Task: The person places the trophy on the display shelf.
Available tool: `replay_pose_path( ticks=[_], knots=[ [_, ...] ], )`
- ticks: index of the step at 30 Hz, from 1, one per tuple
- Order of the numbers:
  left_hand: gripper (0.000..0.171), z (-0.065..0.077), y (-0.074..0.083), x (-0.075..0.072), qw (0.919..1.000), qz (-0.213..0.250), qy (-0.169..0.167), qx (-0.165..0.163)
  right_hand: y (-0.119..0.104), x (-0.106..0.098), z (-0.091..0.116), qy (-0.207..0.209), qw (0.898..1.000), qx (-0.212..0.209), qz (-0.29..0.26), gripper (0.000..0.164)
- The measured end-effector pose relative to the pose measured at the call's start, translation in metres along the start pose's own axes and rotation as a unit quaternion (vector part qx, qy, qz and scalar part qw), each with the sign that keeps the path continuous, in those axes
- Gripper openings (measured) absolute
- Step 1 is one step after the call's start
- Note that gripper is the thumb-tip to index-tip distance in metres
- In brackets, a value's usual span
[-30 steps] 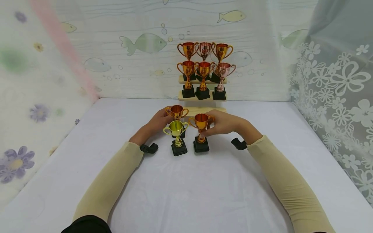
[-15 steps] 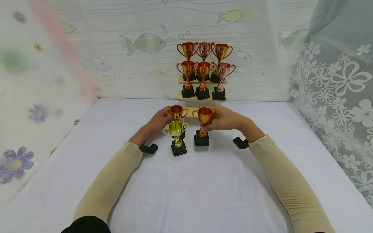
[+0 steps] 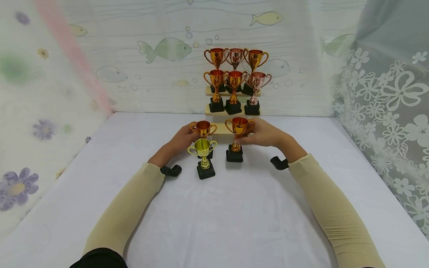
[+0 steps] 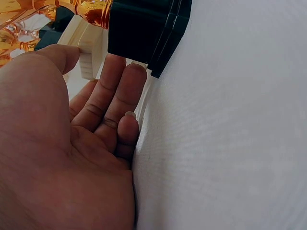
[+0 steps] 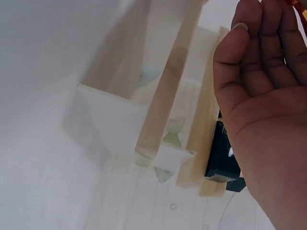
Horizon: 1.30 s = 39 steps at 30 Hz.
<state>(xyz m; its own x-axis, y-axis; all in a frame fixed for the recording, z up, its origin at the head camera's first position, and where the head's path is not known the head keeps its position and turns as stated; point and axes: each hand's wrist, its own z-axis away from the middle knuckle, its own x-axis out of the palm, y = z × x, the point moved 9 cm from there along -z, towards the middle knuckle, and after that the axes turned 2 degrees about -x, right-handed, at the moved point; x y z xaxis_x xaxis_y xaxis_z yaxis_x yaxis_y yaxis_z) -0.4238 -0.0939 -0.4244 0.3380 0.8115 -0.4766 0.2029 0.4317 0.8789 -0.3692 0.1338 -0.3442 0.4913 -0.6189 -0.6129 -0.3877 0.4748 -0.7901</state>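
Note:
In the head view my right hand [image 3: 264,132] pinches the stem of an orange-gold trophy [image 3: 239,127] with a black base, held upright before the lowest wooden step [image 3: 222,128]. Just a bit of that trophy [image 5: 302,10] shows in the right wrist view. My left hand [image 3: 182,139] is beside another orange-gold trophy [image 3: 203,128] on the table. In the left wrist view its fingers [image 4: 127,88] are loosely extended, tips right at the black base [image 4: 144,31], while the thumb overlaps the step's end [image 4: 91,52]. A yellow-gold trophy [image 3: 203,148] stands in front.
A stepped rack stands at the back, its upper wooden steps [image 3: 209,110] bearing two rows of two-handled trophies, orange-gold and pinkish [image 3: 257,80]. White cloth covers the table [image 3: 214,223]. Patterned curtains [image 3: 117,56] hang behind and at both sides.
My right hand has moved the orange-gold trophy away from me and slightly right, nearer to the rack. My left hand and the two trophies by it look unmoved.

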Motion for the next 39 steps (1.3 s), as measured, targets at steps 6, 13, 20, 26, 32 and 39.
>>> replay_pose_path(
  ticks=[6, 13, 20, 26, 32, 39],
  knots=[
    [0.048, 0.001, 0.0, 0.001, 0.9999, 0.0, -0.004, -0.01, 0.002, -0.005, -0.001, 0.011, 1.0, -0.011, 0.01, 0.05],
    [0.048, 0.002, -0.001, 0.001, 0.9999, 0.003, -0.004, -0.014, 0.009, -0.01, -0.001, 0.028, 0.999, -0.002, 0.017, 0.048],
    [0.048, 0.001, -0.002, 0.0, 0.9999, 0.004, 0.003, -0.009, 0.017, -0.017, -0.001, 0.045, 0.999, 0.026, 0.013, 0.043],
    [0.044, 0.0, -0.001, 0.001, 1.0, 0.008, 0.002, 0.001, 0.018, -0.018, -0.001, 0.048, 0.998, 0.03, 0.001, 0.042],
    [0.046, 0.001, -0.001, 0.001, 0.9999, 0.01, -0.002, 0.005, 0.019, -0.019, 0.0, 0.053, 0.998, 0.027, 0.008, 0.042],
    [0.045, 0.002, 0.002, 0.001, 1.0, 0.004, 0.002, 0.0, 0.019, -0.021, 0.001, 0.054, 0.998, 0.019, 0.009, 0.038]
  ],
)
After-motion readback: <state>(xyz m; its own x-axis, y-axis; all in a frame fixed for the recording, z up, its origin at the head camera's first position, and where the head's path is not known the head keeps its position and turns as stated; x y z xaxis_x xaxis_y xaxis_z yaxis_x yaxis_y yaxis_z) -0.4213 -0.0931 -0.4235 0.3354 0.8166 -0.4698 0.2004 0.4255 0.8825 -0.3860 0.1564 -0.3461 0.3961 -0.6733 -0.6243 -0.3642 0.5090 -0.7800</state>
